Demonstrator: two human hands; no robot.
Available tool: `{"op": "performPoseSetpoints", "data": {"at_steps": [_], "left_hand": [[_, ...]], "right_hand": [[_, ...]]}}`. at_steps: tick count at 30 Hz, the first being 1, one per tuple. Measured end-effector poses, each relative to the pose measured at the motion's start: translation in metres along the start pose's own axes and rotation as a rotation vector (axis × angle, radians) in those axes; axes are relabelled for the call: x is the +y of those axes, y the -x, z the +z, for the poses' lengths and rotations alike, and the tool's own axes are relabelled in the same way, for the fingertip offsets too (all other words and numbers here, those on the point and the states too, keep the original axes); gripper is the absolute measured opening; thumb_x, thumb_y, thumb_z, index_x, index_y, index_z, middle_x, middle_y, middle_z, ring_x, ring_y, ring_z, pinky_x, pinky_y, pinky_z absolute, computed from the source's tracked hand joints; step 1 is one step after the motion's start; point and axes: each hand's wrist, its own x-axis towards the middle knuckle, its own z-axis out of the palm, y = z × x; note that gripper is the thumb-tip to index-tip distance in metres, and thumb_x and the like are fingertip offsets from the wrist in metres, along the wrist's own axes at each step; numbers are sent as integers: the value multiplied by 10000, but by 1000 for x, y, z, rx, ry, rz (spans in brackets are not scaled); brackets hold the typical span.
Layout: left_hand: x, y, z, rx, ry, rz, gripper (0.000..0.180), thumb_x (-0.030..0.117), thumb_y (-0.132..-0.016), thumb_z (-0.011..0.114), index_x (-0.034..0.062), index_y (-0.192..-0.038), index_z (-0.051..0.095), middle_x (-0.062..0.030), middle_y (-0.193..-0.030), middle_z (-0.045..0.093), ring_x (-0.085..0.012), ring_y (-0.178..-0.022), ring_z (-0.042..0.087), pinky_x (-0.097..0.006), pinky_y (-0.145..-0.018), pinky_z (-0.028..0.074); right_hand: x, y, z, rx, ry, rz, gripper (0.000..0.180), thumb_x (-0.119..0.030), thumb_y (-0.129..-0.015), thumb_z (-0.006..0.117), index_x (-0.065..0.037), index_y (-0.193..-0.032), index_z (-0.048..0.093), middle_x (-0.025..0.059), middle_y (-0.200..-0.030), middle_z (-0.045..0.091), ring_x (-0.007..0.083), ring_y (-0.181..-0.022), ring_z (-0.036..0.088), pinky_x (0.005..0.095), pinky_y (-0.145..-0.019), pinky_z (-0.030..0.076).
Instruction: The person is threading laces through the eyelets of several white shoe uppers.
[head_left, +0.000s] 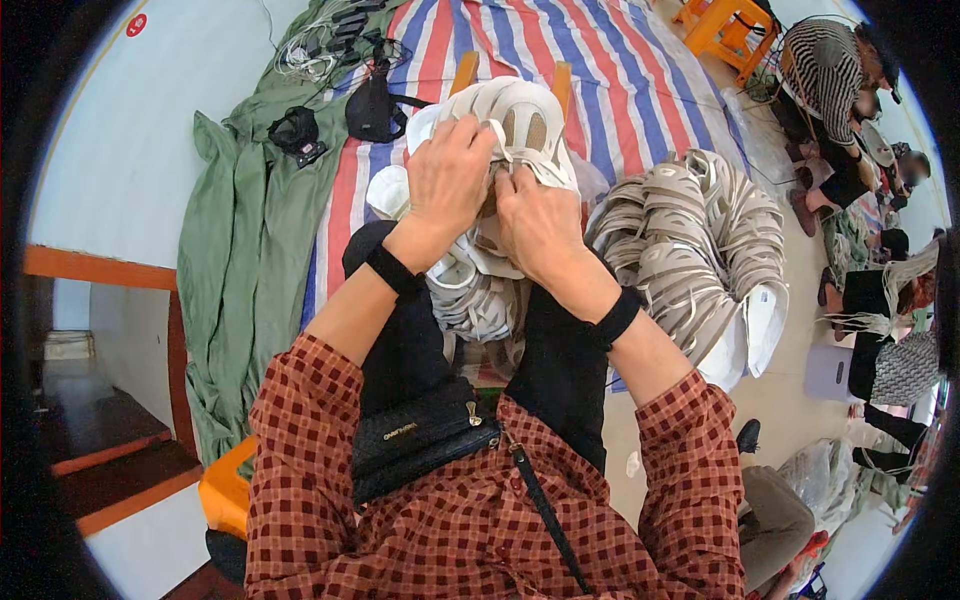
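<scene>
A pale cream strappy shoe upper (528, 118) sits in front of me over my knees. My left hand (450, 180) grips its left side with the fingers curled over the straps. My right hand (535, 222) pinches a strap near the middle of the same piece, close against the left hand. Both wrists wear black bands. Under my hands, more cream shoe uppers (478, 300) lie piled between my black-trousered legs.
A large heap of beige shoe uppers (690, 250) lies on the floor to my right. A red, white and blue striped sheet (600, 70) covers the ground ahead, with green cloth (250, 230) and black pouches at left. Orange stools and other people sit at far right.
</scene>
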Motion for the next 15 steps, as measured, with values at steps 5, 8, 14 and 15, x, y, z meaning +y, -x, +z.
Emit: {"op": "performPoseSetpoints", "data": {"at_steps": [5,8,14,15], "left_hand": [[-2,5,4,-35,1,-68,148,71,-734,578,91,-880,599,-72,-846,567,-265,-812,591,-387,-646,490],[3,5,5,-102,33,-85,61,78,-717,595,66,-775,578,-97,-812,568,-286,-788,606,-398,-633,493],[-14,-5,20,-201,240,-32,142,66,-740,522,63,-864,589,-155,-830,593,-354,-798,583,-434,-687,468],[-15,-6,19,-134,271,-2,138,73,-732,519,52,-850,590,-171,-810,592,-360,-811,582,-428,-696,464]], "right_hand": [[-1,0,1,44,15,-29,173,-115,-736,593,-6,-869,578,147,-828,597,241,-614,651,345,-512,507],[-2,2,4,37,7,-20,206,-115,-731,592,1,-899,569,142,-812,592,235,-606,643,340,-513,502],[2,16,-9,179,-215,97,181,-103,-729,570,-38,-894,533,138,-808,594,284,-612,621,377,-531,494],[-2,9,-2,217,-260,211,146,-99,-737,558,-52,-870,520,143,-825,604,307,-636,626,401,-543,498]]}}
